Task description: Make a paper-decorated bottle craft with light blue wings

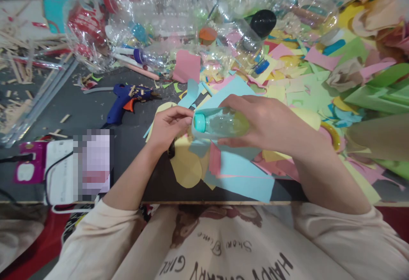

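A small clear plastic bottle [223, 122] lies sideways in my right hand [258, 120], whose fingers wrap round its body. Its turquoise cap [200, 123] points left. A light blue paper strip [209, 112] curves along the bottle and past the cap. At the cap end, my left hand [171, 124] is pinched on the edge of that paper. Below my hands lie light blue paper sheets [239, 186], pink paper [215, 158] and a rounded yellow paper piece [187, 171]. A dark object [171, 148] shows partly under my left hand; its kind is hidden.
A blue glue gun [123, 101] lies left of my hands. Beyond it are clear sticks [44, 96]. A power strip [59, 169] with cables stands at the front left. Plastic bottles [172, 24] crowd the back, and coloured paper scraps [306, 84] cover the right.
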`<state>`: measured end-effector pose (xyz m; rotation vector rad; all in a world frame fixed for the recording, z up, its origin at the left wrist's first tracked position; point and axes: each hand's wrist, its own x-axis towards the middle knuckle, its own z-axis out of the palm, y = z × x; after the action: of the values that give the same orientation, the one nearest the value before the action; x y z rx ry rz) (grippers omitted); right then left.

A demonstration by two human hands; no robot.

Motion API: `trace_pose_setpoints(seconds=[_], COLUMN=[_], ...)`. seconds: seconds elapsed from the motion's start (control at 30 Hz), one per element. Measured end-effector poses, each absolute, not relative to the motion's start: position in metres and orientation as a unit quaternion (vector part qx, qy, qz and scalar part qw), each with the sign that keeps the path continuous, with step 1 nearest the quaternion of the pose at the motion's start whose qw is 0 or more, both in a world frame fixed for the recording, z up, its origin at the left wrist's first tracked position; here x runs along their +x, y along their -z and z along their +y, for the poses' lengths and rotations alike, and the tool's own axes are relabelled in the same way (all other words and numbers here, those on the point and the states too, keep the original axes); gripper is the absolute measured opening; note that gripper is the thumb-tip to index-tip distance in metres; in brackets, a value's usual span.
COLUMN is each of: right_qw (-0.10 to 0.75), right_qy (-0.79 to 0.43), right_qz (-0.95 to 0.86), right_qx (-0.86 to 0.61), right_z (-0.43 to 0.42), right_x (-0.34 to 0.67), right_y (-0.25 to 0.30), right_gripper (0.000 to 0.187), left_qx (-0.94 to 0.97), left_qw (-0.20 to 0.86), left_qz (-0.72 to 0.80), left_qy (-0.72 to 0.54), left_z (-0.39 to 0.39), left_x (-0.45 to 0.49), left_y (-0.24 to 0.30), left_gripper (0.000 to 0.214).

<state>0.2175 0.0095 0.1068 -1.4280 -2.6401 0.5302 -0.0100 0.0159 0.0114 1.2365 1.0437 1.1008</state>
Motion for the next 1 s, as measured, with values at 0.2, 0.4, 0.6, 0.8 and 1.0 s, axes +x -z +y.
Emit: trace_pose_setpoints(seconds=[0.2,0.4,0.6,0.8,1.0], right_qw=[0.05,0.049,0.054,0.057,0.063], right_qy=[-0.153,-0.153,-0.149,-0.145,-0.146], right_qz=[-0.871,-0.874,-0.877,-0.878,-0.88], right_qx=[-0.463,-0.458,-0.453,-0.452,-0.447], right_z=[0.0101,0.0094,0.0088,0.0078,0.0068], right_x=[0.2186,0.216,0.2152,0.2133,0.2128], right_y=[-0.1064,-0.107,-0.1073,-0.1075,-0.1068], right_gripper=[0.056,0.051,0.049,0.046,0.048], left_qx=[0.533,0.445,0.356,0.334,0.356], left_qw=[0.563,0.678,0.757,0.76,0.743], left_qz=[0.433,0.415,0.384,0.398,0.399], left_qy=[-0.46,-0.413,-0.389,-0.391,-0.402], left_z=[0.0162,0.0179,0.019,0.0174,0.0168], left_x=[-0.0077,-0.0067,-0.0083,-0.0058,-0.0062], left_y=[-0.0159,-0.0218,-0.0187,-0.0187,-0.0193], left_gripper=[0.039,0.041,0.038,0.041,0.044])
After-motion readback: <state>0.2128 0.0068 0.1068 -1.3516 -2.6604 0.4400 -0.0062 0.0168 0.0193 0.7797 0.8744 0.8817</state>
